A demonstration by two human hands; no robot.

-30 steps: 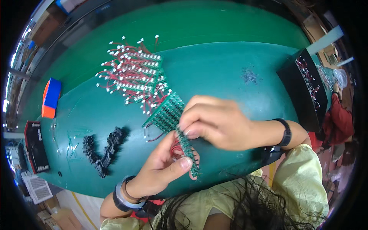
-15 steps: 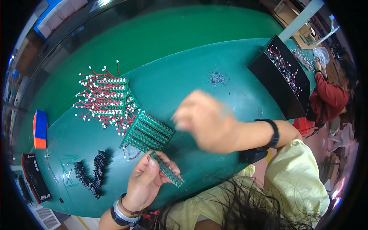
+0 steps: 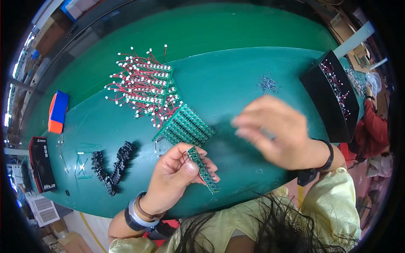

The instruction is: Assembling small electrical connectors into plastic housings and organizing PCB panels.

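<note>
My left hand (image 3: pixel 175 175) is closed around a narrow strip of green circuit board (image 3: pixel 203 172), tilted down to the right, with thin pins along it. My right hand (image 3: pixel 278 133), partly blurred, hovers over the table to the right of the strip. Its thumb and fingers point left with a gap between them, and I see nothing held. Beyond the strip lies a green panel of circuit boards (image 3: pixel 187 126). It touches a stack of similar panels (image 3: pixel 154 86) bristling with red wires and white connectors. Past my right hand is a small pile of thin dark pieces (image 3: pixel 268 83).
On the left lie black connector strips (image 3: pixel 112 168), green board scraps (image 3: pixel 82 162), an orange and blue object (image 3: pixel 58 111) and a black box (image 3: pixel 42 164). A black bin (image 3: pixel 325 99) of wired parts stands at right; behind it a person in a red sleeve (image 3: pixel 373 126) works.
The whole view has shifted, so the table items sit further right. My right hand has moved right, away from the strip, its thumb now apart from the fingers. My left hand keeps its hold.
</note>
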